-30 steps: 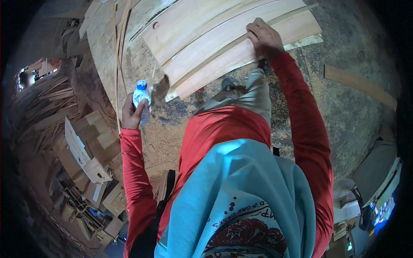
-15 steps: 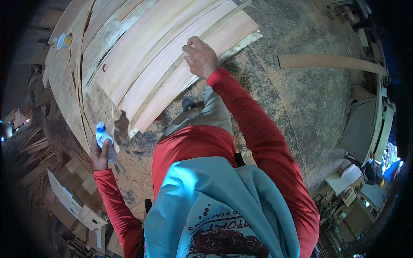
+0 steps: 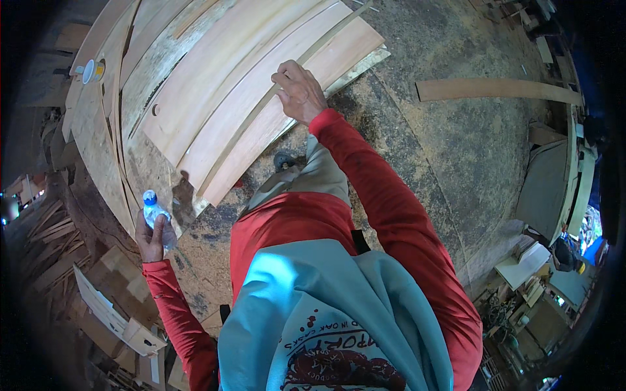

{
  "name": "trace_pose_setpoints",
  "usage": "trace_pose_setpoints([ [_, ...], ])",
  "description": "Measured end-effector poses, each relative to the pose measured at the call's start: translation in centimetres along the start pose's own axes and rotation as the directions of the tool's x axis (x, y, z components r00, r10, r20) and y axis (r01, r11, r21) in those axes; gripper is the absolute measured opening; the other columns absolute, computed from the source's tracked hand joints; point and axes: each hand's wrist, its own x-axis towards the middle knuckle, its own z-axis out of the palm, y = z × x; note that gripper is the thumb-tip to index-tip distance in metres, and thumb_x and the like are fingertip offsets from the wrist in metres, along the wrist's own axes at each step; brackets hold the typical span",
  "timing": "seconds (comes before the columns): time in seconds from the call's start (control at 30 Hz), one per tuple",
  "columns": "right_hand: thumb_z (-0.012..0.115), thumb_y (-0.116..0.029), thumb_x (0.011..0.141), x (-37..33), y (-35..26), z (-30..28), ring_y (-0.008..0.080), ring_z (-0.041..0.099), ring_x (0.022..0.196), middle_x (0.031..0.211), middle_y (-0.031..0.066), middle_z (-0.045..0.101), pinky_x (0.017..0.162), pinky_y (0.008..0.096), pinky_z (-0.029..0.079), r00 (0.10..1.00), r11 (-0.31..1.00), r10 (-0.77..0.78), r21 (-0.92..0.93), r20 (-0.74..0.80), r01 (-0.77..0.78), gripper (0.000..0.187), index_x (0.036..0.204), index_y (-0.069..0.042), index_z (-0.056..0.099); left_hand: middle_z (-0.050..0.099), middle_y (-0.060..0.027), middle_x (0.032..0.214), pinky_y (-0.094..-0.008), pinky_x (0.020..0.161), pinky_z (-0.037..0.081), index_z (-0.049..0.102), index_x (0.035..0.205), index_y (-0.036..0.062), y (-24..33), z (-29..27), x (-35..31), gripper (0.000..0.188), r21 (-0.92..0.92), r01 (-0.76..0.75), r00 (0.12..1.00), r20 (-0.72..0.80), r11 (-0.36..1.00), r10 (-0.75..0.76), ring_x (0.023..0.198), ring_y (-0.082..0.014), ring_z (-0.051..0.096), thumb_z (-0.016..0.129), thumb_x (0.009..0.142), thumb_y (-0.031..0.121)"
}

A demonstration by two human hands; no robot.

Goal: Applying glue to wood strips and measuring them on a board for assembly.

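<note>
"In the head view, what can't you make out?"

"The round rim is black, so the clutter of wood scraps at the left fades into shadow. The pale boards are cut off by the top edge, and the narrow strip lying along them runs up to that edge too, so I can't see how it finishes. One shoe shows only partly beyond the trouser leg, and light blue cloth covers much of the red top."

"And the left hand?"

"Its fingers are closed around a clear bottle with a blue cap, held upright or nearly so, at the left, near the lower corner of the worn sheet beneath the boards. The thumb lies across the near side; most of the other fingers are behind the bottle, so their tips are hidden."

"What about the right hand?"

"It's over the boards, back of the hand showing, fingers bent and bunched at the strip. Their tips are partly out of sight, so I can't tell whether they pinch the strip or merely rest on it."

"Anything else around?"

"A white tub lies tipped at the upper left, and a plank sits on the floor to the right."
</note>
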Motion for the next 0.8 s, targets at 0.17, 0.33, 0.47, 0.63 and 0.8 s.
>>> trace_pose_setpoints([
  [0.17,0.074,-0.001,0.077,-0.2,-0.5,0.3,0.0327,0.059,0.106,0.115,0.0109,0.056,0.089,0.0439,0.049,0.999,1.000,0.001,0.010,-0.032,0.000,0.032,0.107,-0.008,0.065,0.061,-0.0017,0.107,-0.0283,0.090,0.046,0.057,0.124,0.0030,-0.5,-0.1,-0.4,0.031,-0.007,0.004,0.999,-0.033,1.000,-0.004,0.097,-0.0126,0.059,0.066,0.100,0.019],
  [0.33,0.073,-0.001,0.078,-0.3,0.7,1.2,0.0336,0.063,0.098,0.117,0.0126,0.059,0.084,0.0430,0.052,0.994,0.996,-0.056,0.063,-0.091,0.062,0.030,0.107,-0.005,0.068,0.061,-0.0018,0.105,-0.0283,0.090,0.047,0.057,0.123,0.0028,-1.6,-0.4,-0.5,0.031,-0.015,-0.007,0.998,-0.066,1.000,0.007,0.097,-0.0124,0.058,0.068,0.098,0.017],
  [0.47,0.075,-0.001,0.077,-0.4,1.9,1.9,0.0353,0.065,0.100,0.121,0.0157,0.059,0.083,0.0419,0.054,0.961,0.983,-0.180,0.005,-0.209,0.185,0.031,0.108,-0.003,0.069,0.061,-0.0017,0.102,-0.0278,0.088,0.047,0.058,0.121,0.0019,-1.5,0.1,-0.4,0.030,-0.025,0.003,0.996,-0.086,1.000,-0.005,0.095,-0.0118,0.058,0.070,0.096,0.014],
  [0.63,0.075,-0.002,0.078,-0.5,1.2,2.0,0.0362,0.064,0.103,0.123,0.0165,0.059,0.086,0.0423,0.053,0.988,0.996,-0.067,0.047,-0.143,0.074,0.033,0.110,-0.006,0.069,0.064,-0.0027,0.104,-0.0277,0.089,0.047,0.059,0.122,0.0015,-0.7,0.4,-0.8,0.030,-0.054,-0.009,0.997,-0.076,0.999,0.005,0.097,-0.0122,0.060,0.069,0.096,0.012],
  [0.8,0.072,-0.005,0.077,-0.6,1.2,2.5,0.0345,0.061,0.102,0.125,0.0148,0.056,0.087,0.0446,0.050,0.983,0.996,-0.076,0.022,-0.168,0.081,0.036,0.112,-0.010,0.069,0.065,-0.0040,0.108,-0.0288,0.090,0.048,0.058,0.123,0.0011,-0.3,0.3,-1.4,0.029,-0.063,0.006,0.997,-0.075,0.998,-0.010,0.100,-0.0130,0.062,0.068,0.097,0.012],
])
